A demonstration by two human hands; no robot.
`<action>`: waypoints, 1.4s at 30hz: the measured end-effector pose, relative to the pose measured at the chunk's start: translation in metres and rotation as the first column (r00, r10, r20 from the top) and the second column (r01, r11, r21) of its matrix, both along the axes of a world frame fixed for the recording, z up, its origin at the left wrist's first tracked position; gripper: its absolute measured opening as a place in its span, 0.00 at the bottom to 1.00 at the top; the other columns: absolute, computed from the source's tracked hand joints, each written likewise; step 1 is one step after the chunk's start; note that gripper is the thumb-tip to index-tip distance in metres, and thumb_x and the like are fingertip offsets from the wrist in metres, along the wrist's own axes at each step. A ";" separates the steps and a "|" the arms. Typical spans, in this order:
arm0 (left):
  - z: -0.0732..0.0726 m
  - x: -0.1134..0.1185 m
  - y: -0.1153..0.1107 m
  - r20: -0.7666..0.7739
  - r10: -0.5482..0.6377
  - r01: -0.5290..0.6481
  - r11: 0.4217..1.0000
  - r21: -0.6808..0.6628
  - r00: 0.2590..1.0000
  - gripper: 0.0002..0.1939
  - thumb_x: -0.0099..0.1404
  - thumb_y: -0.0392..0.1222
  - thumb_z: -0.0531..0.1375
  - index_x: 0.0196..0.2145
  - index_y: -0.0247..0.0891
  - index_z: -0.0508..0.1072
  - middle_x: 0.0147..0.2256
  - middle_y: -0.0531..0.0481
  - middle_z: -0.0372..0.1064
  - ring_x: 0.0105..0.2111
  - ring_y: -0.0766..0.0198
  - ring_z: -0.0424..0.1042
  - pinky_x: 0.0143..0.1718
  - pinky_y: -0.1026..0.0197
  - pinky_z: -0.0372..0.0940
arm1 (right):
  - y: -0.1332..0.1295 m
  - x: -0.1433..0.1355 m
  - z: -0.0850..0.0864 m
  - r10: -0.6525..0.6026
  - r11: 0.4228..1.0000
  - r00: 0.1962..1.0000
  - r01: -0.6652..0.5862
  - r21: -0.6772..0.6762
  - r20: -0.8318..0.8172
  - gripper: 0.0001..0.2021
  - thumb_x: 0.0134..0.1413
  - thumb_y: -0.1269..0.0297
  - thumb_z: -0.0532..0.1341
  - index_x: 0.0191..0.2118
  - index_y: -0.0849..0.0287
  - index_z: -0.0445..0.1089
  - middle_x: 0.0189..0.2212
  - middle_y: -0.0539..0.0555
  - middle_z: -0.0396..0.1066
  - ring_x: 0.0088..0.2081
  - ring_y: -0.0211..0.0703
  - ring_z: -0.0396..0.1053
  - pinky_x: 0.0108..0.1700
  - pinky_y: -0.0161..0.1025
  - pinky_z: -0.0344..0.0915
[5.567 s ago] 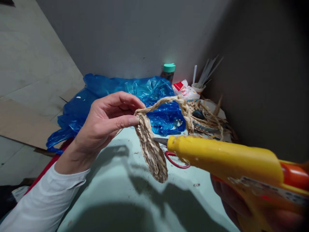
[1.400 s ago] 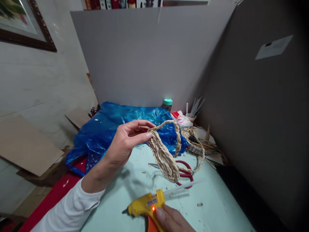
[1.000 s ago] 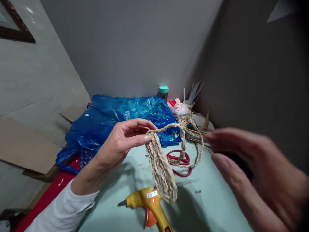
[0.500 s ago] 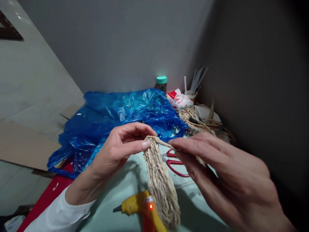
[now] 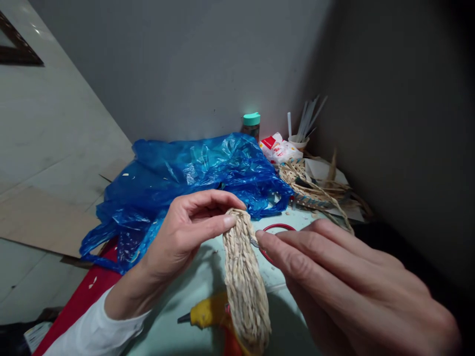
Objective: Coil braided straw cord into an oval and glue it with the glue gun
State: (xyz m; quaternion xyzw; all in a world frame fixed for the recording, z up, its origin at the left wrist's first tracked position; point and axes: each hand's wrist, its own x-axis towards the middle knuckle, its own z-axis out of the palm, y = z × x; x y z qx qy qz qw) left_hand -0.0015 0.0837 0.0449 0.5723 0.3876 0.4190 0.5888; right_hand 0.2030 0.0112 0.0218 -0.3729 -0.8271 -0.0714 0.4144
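Note:
A long flat piece of coiled straw braid [image 5: 247, 287], pale and rope-like in texture, hangs in the middle, its rounded lower end toward me. My left hand [image 5: 196, 222] pinches its upper end between thumb and fingers. My right hand [image 5: 345, 277] is closed at the right edge of the piece, its fingertips on the braided cord [image 5: 253, 228] that bends round the top; most of that cord is hidden by the hand. Beneath the straw piece lies a yellow glue gun [image 5: 210, 311], partly covered. Red-handled scissors [image 5: 278, 227] rest behind my right fingers, mostly hidden.
A crumpled blue plastic bag [image 5: 178, 168] spreads across the back of the pale green table [image 5: 174, 296]. At the back right are a woven basket [image 5: 293, 170], a cup of glue sticks [image 5: 299, 141], a red-and-white packet [image 5: 278, 148] and a green-lidded jar [image 5: 251, 123].
My right hand has come down and closer to the straw piece, bringing the cord from stretched out rightward to along its right edge. The left hand keeps its pinch. The view has shifted slightly.

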 end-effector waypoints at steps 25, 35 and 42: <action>-0.014 0.004 -0.002 -0.046 0.114 -0.110 0.991 0.081 0.992 0.06 0.61 0.39 0.69 0.37 0.41 0.82 0.35 0.51 0.79 0.34 0.67 0.74 0.37 0.68 0.68 | 0.008 -0.013 -0.008 -0.014 0.999 0.994 0.010 0.040 0.105 0.16 0.64 0.76 0.52 0.49 0.79 0.73 0.35 0.63 0.73 0.36 0.50 0.69 0.31 0.44 0.71; -0.020 0.009 -0.005 -0.060 0.210 -0.203 0.974 0.106 0.976 0.06 0.61 0.41 0.69 0.38 0.41 0.82 0.38 0.52 0.80 0.37 0.65 0.75 0.42 0.66 0.68 | 0.003 -0.017 -0.013 -0.035 0.994 0.999 0.037 -0.102 0.021 0.18 0.66 0.61 0.60 0.51 0.74 0.72 0.36 0.61 0.70 0.36 0.50 0.64 0.34 0.46 0.67; -0.017 0.018 -0.009 -0.086 0.336 -0.324 0.937 0.129 0.938 0.08 0.57 0.41 0.70 0.35 0.38 0.82 0.35 0.50 0.79 0.34 0.63 0.74 0.37 0.64 0.68 | 0.010 -0.028 -0.022 -0.188 0.982 0.981 0.189 -0.004 0.043 0.22 0.64 0.54 0.63 0.49 0.73 0.70 0.38 0.61 0.70 0.39 0.53 0.65 0.40 0.48 0.61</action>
